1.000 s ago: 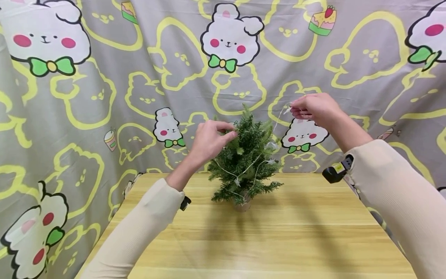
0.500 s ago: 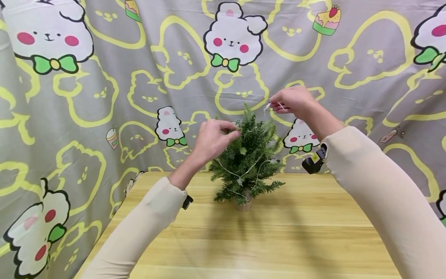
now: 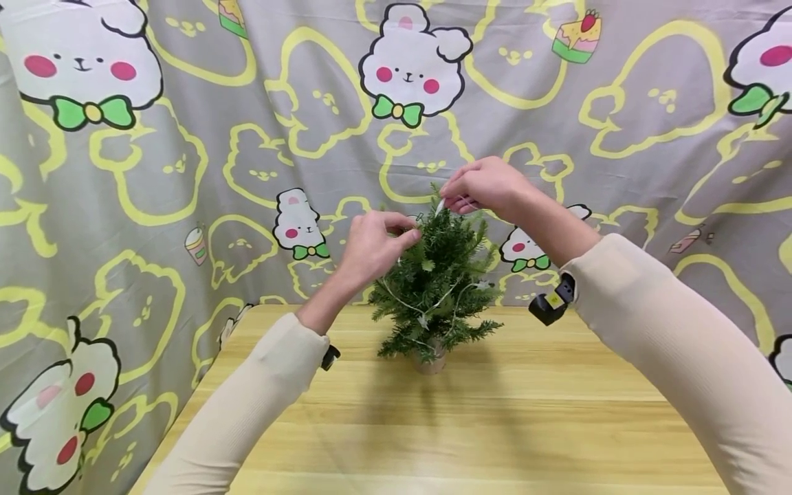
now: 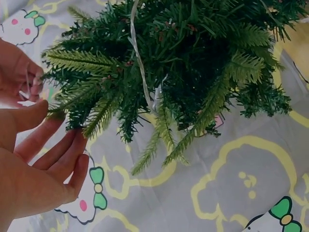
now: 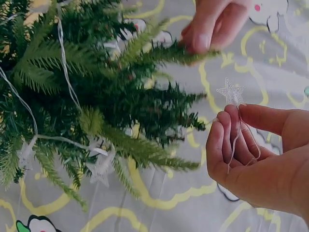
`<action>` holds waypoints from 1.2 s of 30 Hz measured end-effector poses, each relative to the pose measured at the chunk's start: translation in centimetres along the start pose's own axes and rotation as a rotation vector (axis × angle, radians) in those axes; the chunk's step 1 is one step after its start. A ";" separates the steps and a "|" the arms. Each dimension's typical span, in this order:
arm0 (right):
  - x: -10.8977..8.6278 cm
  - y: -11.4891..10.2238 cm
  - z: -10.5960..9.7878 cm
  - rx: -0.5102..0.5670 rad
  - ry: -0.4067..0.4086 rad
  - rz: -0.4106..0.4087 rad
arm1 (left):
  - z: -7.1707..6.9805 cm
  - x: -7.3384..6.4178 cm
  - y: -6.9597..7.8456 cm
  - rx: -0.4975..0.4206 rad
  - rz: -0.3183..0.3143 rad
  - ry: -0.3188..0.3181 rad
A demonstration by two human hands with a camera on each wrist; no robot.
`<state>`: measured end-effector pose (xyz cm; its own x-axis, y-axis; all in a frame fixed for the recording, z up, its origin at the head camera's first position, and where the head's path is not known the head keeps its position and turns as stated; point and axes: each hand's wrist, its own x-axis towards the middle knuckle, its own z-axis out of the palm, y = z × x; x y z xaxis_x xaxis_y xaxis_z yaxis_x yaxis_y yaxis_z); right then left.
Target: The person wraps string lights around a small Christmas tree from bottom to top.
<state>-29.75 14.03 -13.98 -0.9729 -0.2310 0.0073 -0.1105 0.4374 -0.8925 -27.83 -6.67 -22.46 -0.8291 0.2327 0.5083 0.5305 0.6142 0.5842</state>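
Note:
A small artificial Christmas tree (image 3: 442,275) stands in a pot (image 3: 431,364) near the table's far side. String lights with clear stars wind round its branches; one star (image 5: 100,168) hangs low in the right wrist view. At the tree's upper left, my left hand (image 3: 374,244) pinches a branch tip (image 5: 166,53) between thumb and fingers. My right hand (image 3: 485,185) is beside the treetop, pinching a clear star light (image 5: 231,92) by its base. Loose wire (image 5: 236,140) from this star loops across the right palm.
The wood-grain table (image 3: 433,440) carries the tree. Behind and to the left hangs a grey curtain (image 3: 247,179) printed with cartoon bears. Each sleeve cuff bears a wrist camera, such as the black one (image 3: 551,302) on the right.
My right hand has come left with the star light, from out beside the tree to close by its top. The left hand stays at the same branch.

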 end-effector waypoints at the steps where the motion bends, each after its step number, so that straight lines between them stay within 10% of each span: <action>1: -0.1 0.0 0.3 -0.027 0.000 -0.005 | 0.0 0.0 -0.1 0.001 -0.004 0.001; 15: -0.7 0.2 2.0 -0.178 0.035 -0.065 | -0.2 0.0 -0.6 0.006 0.009 -0.001; 23: -0.6 1.0 3.1 -0.397 0.210 -0.151 | -0.2 -0.1 -0.4 0.007 0.013 -0.004; 29: 0.1 1.2 3.3 -0.368 0.307 -0.182 | -0.2 -0.1 -0.2 0.009 0.008 -0.003; 36: 0.3 0.9 3.0 -0.376 0.205 -0.138 | -0.4 -0.1 -0.1 0.015 0.012 -0.005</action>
<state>-29.55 11.77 -16.15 -0.9599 -0.1485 0.2377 -0.2709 0.7091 -0.6510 -27.73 -7.00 -22.30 -0.8234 0.2436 0.5124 0.5380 0.6222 0.5687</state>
